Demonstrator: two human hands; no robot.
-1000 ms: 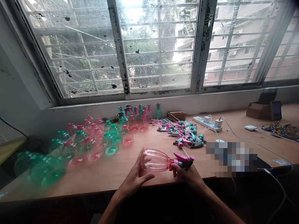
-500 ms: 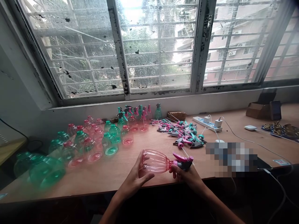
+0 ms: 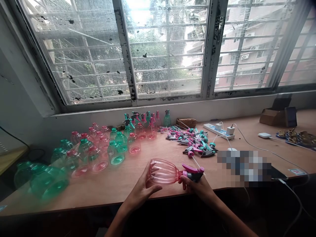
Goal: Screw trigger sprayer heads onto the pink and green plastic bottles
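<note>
A clear pink plastic spray bottle [image 3: 165, 172] lies on its side just above the wooden table's near edge. My left hand [image 3: 142, 189] cups the bottle's base, fingers curled round it. My right hand [image 3: 196, 187] grips the neck, where a pink and grey trigger sprayer head [image 3: 194, 171] sits. A thin white dip tube [image 3: 197, 162] lies on the table just behind the sprayer head.
Several green and pink bottles [image 3: 98, 151] stand at the left and back of the wooden table [image 3: 118, 184]. A heap of loose trigger sprayers [image 3: 194, 141] lies behind centre. A white power strip [image 3: 219, 130] with cables, a cardboard box [image 3: 278, 113] and a blurred patch [image 3: 247, 166] are at the right.
The bottle has turned a little in my hands, its base swinging more toward me. Both hands stay where they were.
</note>
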